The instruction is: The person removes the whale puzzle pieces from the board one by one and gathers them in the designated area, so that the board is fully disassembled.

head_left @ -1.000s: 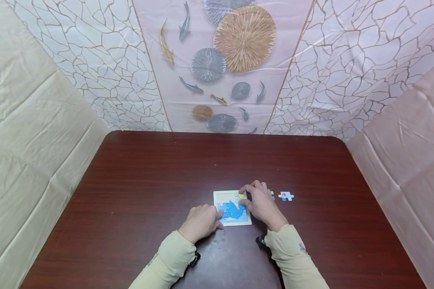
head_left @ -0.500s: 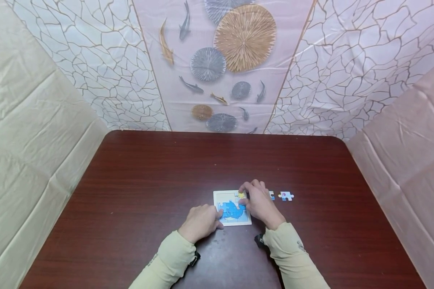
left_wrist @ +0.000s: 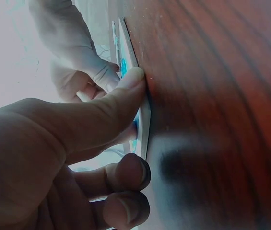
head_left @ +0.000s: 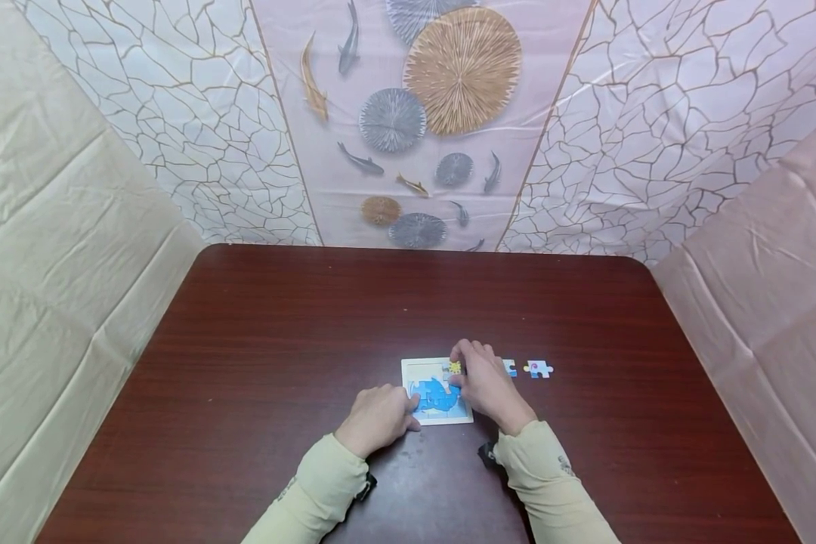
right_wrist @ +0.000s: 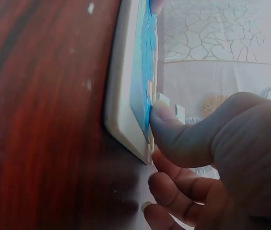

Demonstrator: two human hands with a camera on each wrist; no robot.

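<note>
A small jigsaw puzzle in a white-rimmed tray [head_left: 442,423] lies on the table, showing a blue whale picture [head_left: 435,395]. My left hand [head_left: 377,418] grips the tray's lower left edge; in the left wrist view its thumb [left_wrist: 133,79] lies against the rim. At the tray's upper right corner, my right hand [head_left: 493,385] pinches a puzzle piece with a yellow sun [head_left: 455,368] between thumb and forefinger. In the right wrist view the right thumb [right_wrist: 166,117] is over the tray's edge, and the sun piece cannot be made out.
Right of the tray lies a loose puzzle piece [head_left: 539,369]. Another piece [head_left: 510,368] is partly hidden behind my right hand. The dark red wooden table [head_left: 279,325] reaches back to patterned cloth hangings [head_left: 394,196].
My right hand has shifted slightly left, and the sun piece has turned a little in its fingers. More of the nearer loose piece shows. The left hand has stayed in place.
</note>
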